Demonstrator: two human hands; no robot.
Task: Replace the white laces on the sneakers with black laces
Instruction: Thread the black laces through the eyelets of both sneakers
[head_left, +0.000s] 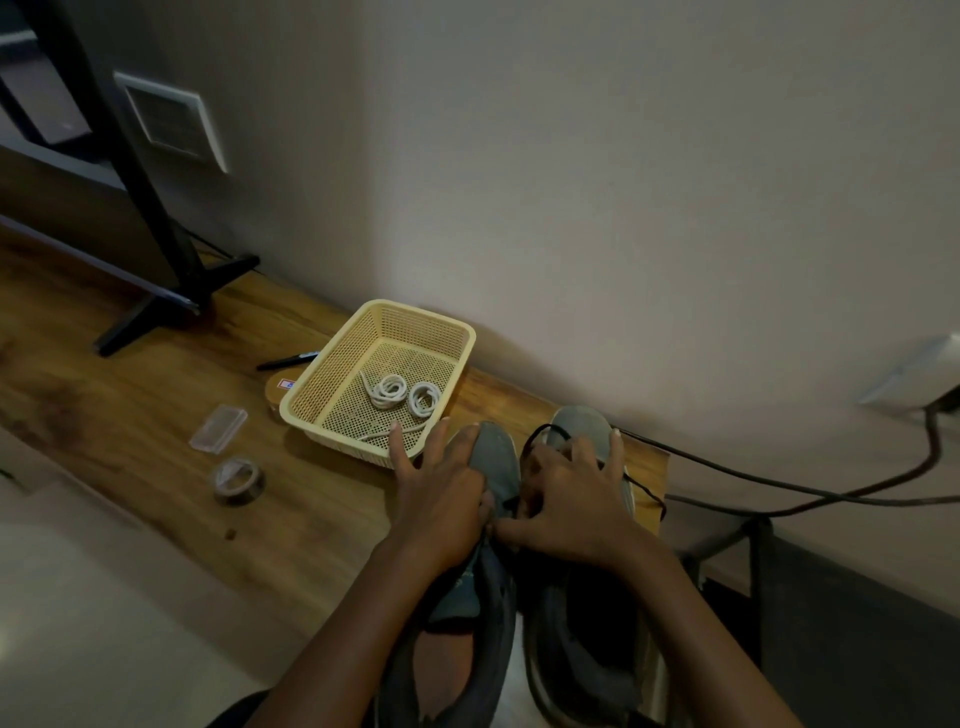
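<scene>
Two grey sneakers stand side by side at the near end of the wooden table (130, 415), toes toward the wall. My left hand (441, 499) lies on the left sneaker (493, 467) with fingers spread, thumb and forefinger meeting at its lacing. My right hand (571, 499) covers the middle of the right sneaker (582, 426), thumb reaching across to the left sneaker's lacing, where both hands pinch a black lace (535, 441). The lace loops over the right sneaker's toe and trails off to the right. Coiled white laces (405, 395) lie in a cream mesh basket (322, 384).
Left of the basket lie a black marker (288, 359), a clear plastic case (218, 429) and a roll of tape (239, 480). A black monitor stand (171, 301) occupies the table's far left. Dark cables (779, 483) hang past the table's right edge along the wall.
</scene>
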